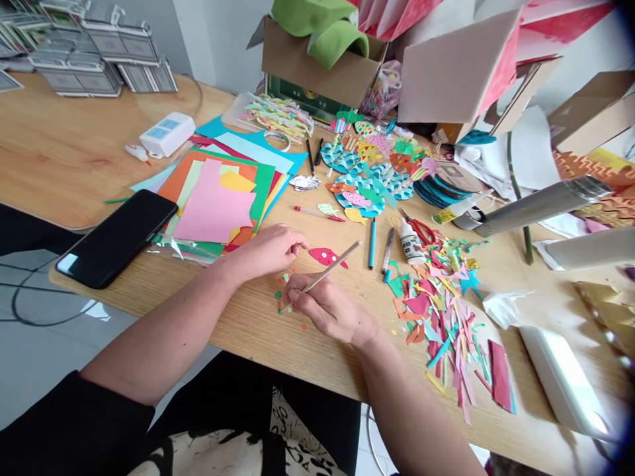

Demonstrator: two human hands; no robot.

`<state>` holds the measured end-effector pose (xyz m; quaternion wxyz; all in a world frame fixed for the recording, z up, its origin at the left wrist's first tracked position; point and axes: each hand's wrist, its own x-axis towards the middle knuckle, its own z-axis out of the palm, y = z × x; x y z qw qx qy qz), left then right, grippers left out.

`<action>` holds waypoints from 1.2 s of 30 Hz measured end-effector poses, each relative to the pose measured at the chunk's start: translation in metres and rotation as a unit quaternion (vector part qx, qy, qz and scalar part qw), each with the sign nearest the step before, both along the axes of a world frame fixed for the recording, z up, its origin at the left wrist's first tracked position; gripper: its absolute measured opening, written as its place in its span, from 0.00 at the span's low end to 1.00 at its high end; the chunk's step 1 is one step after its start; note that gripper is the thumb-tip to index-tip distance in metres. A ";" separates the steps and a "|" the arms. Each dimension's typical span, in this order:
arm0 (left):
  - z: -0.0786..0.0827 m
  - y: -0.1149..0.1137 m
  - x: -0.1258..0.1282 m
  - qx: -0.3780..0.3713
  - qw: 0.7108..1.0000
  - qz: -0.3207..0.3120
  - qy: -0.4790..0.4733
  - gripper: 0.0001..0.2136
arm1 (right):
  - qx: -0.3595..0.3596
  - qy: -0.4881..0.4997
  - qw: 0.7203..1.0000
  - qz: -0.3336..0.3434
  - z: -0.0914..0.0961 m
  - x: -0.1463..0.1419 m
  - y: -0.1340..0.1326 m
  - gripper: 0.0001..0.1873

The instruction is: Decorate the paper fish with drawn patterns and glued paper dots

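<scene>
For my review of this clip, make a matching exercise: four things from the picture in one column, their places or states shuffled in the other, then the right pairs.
Things
1. Red paper fish
2. Thin stick
3. Black phone
4. White bottle

Places or states
A. Left of the pink sheet
B. Held in the right hand
C. Beside the pile of paper scraps
D. Pale-spotted, lying by the fingertips of the left hand

Right pairs: 1-D, 2-B, 3-A, 4-C
</scene>
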<state>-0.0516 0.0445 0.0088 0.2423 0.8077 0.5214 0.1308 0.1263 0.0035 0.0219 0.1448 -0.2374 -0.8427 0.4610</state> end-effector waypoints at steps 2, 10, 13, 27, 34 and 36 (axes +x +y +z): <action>0.000 0.000 0.000 -0.003 1.000 0.005 -0.004 0.17 | -0.008 0.012 1.000 -0.006 -0.001 0.001 0.000 0.16; -0.001 -0.001 -0.002 0.005 1.000 0.005 -0.021 0.17 | -0.065 0.158 0.942 -0.288 -0.004 0.018 0.013 0.16; -0.004 -0.002 -0.002 0.035 0.999 -0.008 -0.007 0.16 | -0.014 0.173 0.897 -0.407 -0.011 0.025 0.025 0.17; -0.008 -0.009 0.008 0.119 0.984 -0.129 0.032 0.23 | 0.113 0.059 0.893 -0.431 -0.032 0.024 0.045 0.22; -0.008 -0.009 0.009 0.110 0.984 -0.135 0.028 0.24 | 0.128 0.037 0.895 -0.426 -0.031 0.024 0.046 0.20; -0.008 -0.009 0.009 0.111 0.984 -0.134 0.026 0.24 | 0.131 0.033 0.896 -0.422 -0.031 0.024 0.046 0.20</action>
